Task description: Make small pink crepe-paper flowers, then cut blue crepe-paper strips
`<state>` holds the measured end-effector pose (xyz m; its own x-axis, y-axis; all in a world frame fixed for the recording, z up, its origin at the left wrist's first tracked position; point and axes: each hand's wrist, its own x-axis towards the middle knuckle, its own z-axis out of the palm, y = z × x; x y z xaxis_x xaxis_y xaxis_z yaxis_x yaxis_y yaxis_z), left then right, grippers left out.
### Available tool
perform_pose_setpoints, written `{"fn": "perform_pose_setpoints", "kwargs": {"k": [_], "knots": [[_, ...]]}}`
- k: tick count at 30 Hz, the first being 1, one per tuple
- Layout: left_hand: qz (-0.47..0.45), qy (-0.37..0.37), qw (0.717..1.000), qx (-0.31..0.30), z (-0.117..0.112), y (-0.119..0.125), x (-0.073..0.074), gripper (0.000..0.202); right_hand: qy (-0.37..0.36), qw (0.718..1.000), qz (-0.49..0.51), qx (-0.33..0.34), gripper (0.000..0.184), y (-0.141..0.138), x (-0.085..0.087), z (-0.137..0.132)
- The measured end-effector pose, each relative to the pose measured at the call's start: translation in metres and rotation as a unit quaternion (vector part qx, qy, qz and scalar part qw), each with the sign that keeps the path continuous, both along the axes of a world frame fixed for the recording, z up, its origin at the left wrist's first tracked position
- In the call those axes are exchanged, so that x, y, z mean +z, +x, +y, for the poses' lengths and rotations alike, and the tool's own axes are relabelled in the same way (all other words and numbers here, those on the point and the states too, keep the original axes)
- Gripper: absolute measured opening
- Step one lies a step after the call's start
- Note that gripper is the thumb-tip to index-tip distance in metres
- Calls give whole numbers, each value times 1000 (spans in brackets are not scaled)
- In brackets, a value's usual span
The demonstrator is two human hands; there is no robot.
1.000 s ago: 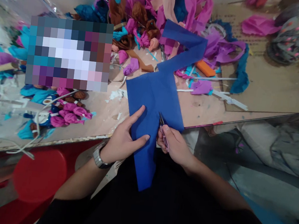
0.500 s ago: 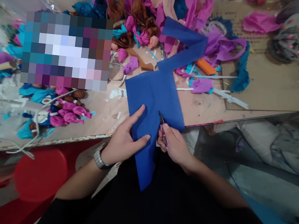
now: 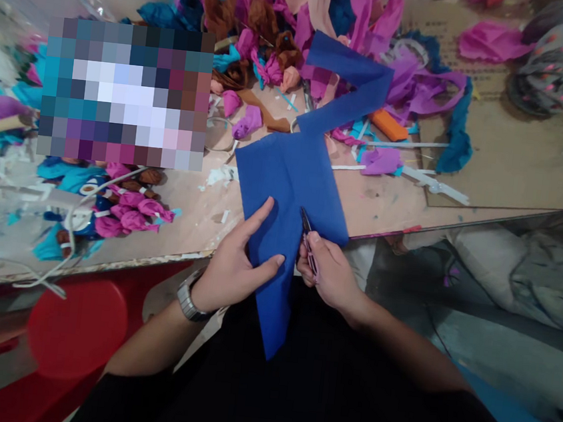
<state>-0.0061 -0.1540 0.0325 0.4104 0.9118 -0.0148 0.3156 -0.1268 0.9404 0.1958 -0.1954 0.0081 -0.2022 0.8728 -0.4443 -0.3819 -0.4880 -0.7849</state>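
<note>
- A flat, dark blue sheet, smooth like paper or thin fabric [image 3: 311,167], lies partly on the worktop [image 3: 200,219], its tapering lower end reaching past the near edge towards a black garment [image 3: 314,382].
- A folded dark blue strip of similar material [image 3: 346,103] meets the sheet's far edge in an angular zigzag.
- The left hand [image 3: 233,263] lies at the sheet's left margin, thumb and forefinger spread on its surface; the other fingers are hidden, so I cannot tell whether they grip it.
- The right hand's [image 3: 330,266] fingers are clenched around a slim, pinkish-handled cutting tool with a dark pointed blade [image 3: 306,219], its tip on the sheet.
- Beyond are soft, crinkled pieces in pink, purple, brown and teal [image 3: 261,24], some twisted into buds, and a smooth orange block [image 3: 389,124].
- A brown cardboard sheet with printed lettering [image 3: 508,164] lies flat at the right, a dark rounded bundle with pink specks [image 3: 547,78] on it.
- A large clear plastic container with a blue ring [image 3: 44,1] leans at the far left; its contents are unclear.
- Below the worktop is a round, smooth red stool [image 3: 77,327].
</note>
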Motion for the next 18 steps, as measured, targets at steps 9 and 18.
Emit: {"fn": "perform_pose_setpoints", "kwargs": {"k": [9, 18], "knots": [[-10, -2, 1000, 3, 2, -1, -1, 91, 13, 1000, 2, 8, 49, 1, 0, -3], [-12, 1, 1000, 6, 0, -1, 0, 92, 12, 1000, 20, -9, 49, -3, 0, -4]]}}
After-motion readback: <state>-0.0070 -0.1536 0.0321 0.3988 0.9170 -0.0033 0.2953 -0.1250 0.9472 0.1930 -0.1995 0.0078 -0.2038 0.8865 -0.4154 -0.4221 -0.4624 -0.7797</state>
